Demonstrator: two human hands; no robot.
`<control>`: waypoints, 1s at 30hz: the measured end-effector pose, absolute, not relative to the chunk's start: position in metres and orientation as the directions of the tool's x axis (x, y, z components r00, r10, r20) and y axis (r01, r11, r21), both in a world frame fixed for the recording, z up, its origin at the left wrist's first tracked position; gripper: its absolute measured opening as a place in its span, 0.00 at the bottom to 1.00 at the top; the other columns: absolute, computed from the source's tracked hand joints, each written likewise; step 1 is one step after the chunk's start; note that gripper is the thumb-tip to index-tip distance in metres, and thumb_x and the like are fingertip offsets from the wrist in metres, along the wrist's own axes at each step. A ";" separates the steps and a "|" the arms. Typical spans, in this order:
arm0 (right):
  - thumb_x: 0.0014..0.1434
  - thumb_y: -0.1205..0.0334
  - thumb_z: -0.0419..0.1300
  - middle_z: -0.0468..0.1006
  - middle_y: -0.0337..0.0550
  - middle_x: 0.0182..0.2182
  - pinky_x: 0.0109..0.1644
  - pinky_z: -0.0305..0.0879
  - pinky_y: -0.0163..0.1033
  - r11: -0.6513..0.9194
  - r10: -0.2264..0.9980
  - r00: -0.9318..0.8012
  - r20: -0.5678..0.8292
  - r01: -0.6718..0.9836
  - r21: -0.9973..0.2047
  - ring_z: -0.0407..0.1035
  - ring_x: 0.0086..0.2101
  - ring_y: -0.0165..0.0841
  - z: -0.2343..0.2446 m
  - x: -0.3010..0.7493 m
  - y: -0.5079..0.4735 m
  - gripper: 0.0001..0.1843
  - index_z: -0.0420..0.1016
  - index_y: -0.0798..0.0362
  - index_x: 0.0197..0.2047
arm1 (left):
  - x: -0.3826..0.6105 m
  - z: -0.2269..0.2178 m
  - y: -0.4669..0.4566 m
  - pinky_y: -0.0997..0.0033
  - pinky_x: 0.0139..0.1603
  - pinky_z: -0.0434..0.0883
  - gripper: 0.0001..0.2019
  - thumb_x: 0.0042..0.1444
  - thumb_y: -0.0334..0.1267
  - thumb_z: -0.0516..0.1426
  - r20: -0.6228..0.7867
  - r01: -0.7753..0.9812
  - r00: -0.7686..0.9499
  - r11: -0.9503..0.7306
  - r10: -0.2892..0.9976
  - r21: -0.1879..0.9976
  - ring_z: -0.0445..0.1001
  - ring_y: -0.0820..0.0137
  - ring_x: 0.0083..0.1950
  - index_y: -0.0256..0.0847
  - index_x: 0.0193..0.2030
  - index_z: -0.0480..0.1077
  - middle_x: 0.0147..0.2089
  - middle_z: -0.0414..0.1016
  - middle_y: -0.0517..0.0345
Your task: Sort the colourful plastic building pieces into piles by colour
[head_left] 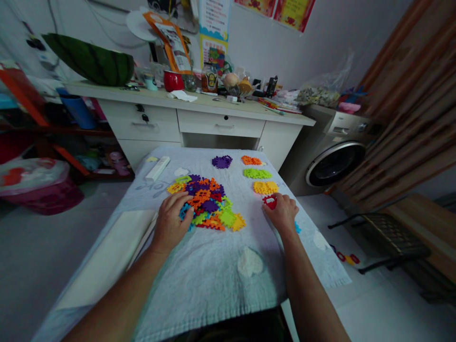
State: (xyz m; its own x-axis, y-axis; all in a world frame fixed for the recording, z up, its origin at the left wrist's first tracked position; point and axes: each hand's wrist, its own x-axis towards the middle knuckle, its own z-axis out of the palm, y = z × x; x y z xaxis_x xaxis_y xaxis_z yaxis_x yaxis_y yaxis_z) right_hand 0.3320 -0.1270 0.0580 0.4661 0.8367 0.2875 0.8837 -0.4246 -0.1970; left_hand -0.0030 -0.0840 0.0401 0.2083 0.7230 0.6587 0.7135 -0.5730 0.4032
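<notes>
My left hand [171, 219] is at the left side of a mixed pile of plastic interlocking building pieces [210, 205], in purple, orange, green, yellow, red and blue. Its thumb and fingers close around a blue interlocking piece [184, 211]. On the right of the cloth, my right hand [284, 213] pinches a red interlocking piece [270, 202], flat at cloth level. Beyond that hand lie a yellow group [265, 187], a green group [257, 173] and an orange group [251, 160]. A purple group [222, 162] sits farther back. Some blue [297, 227] shows beside my right wrist, mostly hidden.
A pale blue cloth [213, 270] covers the table. A white box [157, 168] lies at its back left, and a flat white board [110, 251] along the left edge. Behind stands a cluttered white desk [206, 107]; a washing machine [331, 152] and a stool [388, 235] are rightward.
</notes>
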 end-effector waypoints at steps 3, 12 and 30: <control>0.52 0.48 0.63 0.72 0.55 0.48 0.49 0.54 0.51 -0.474 0.819 0.500 0.283 0.866 -0.158 0.62 0.49 0.51 0.057 0.335 -0.130 0.28 0.71 0.53 0.53 | -0.003 0.039 -0.084 0.54 0.61 0.64 0.12 0.60 0.39 0.53 0.656 0.711 0.205 -0.571 0.726 0.410 0.68 0.59 0.58 0.41 0.49 0.70 0.54 0.72 0.49; 0.52 0.50 0.63 0.71 0.57 0.46 0.49 0.54 0.52 -0.416 0.798 0.462 0.387 0.887 -0.201 0.61 0.48 0.52 0.048 0.339 -0.130 0.23 0.74 0.54 0.49 | -0.003 0.039 -0.083 0.53 0.61 0.65 0.13 0.60 0.39 0.53 0.654 0.715 0.203 -0.566 0.729 0.410 0.69 0.58 0.57 0.40 0.49 0.71 0.54 0.72 0.48; 0.54 0.40 0.62 0.73 0.49 0.46 0.52 0.54 0.48 0.392 0.916 -0.315 0.246 0.829 -0.398 0.62 0.47 0.43 0.041 0.266 -0.133 0.31 0.70 0.53 0.53 | -0.002 0.035 -0.082 0.52 0.61 0.64 0.13 0.58 0.39 0.54 0.589 0.715 0.226 -0.543 0.776 0.440 0.68 0.59 0.57 0.42 0.48 0.71 0.54 0.71 0.50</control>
State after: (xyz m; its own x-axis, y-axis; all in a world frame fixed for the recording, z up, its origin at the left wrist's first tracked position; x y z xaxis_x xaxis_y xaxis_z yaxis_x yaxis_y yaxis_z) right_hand 0.2661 -0.1333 0.0412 -0.3155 0.9164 0.2462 0.8293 0.3924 -0.3980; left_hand -0.0022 -0.0822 0.0355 0.2263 0.7757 0.5891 0.7150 -0.5430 0.4404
